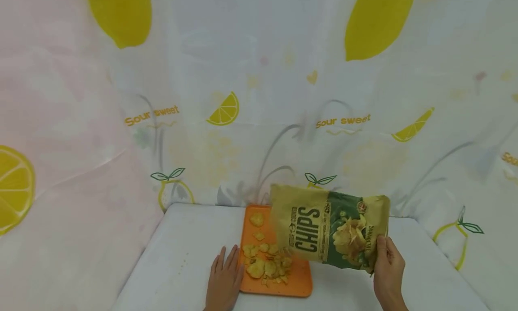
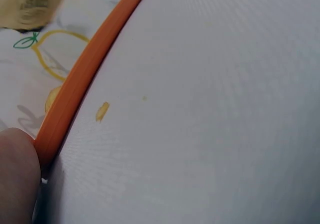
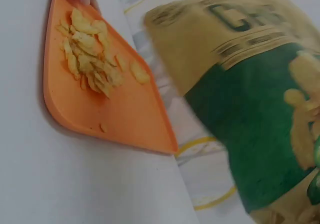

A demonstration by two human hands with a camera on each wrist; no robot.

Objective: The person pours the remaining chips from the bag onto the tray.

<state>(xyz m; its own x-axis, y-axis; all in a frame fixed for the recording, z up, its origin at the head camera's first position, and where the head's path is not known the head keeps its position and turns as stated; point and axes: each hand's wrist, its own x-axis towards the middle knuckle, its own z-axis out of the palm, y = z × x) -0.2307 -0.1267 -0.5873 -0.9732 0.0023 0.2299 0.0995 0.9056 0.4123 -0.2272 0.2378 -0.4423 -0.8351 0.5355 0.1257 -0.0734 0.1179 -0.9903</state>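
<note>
A gold and green bag of chips hangs tilted on its side above an orange tray, its left end over the tray. My right hand grips the bag by its right end. On the tray lies a heap of potato chips, with a few separate ones farther back. My left hand rests at the tray's left edge, fingers extended. In the left wrist view a digit touches the orange rim. The right wrist view shows the bag beside the tray, but not the gripping fingers.
Small crumbs lie on the white table left of the tray. One larger crumb shows near the rim in the left wrist view. Behind the table hangs a lemon-printed curtain.
</note>
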